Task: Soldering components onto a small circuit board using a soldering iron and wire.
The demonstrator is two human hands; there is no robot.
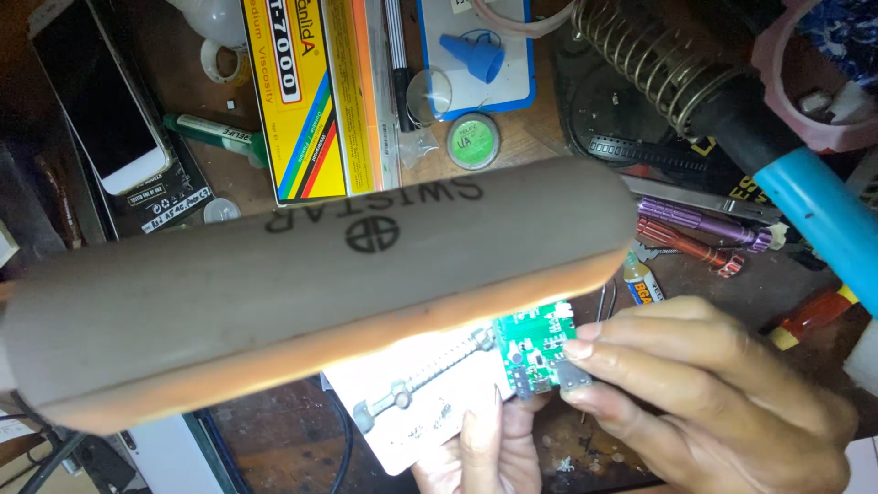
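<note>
A green circuit board point(535, 343) sits clamped at the right end of a white holder plate point(421, 407), brightly lit from above. My right hand point(713, 393) comes in from the right. Its fingertips pinch a small grey metal part point(574, 377) against the board's right edge. My left hand point(485, 448) rises from the bottom edge and grips the holder plate from below, with the thumb lying on its near edge. Much of the plate is hidden under the lamp.
A long grey lamp head point(320, 274) crosses the view above the work. Behind it lie a phone point(96, 101), a yellow box point(302, 91), a green round tin point(473, 140), a soldering iron's blue handle point(814, 220) in a spring stand point(649, 55), and purple point(700, 222) and red point(686, 247) screwdrivers.
</note>
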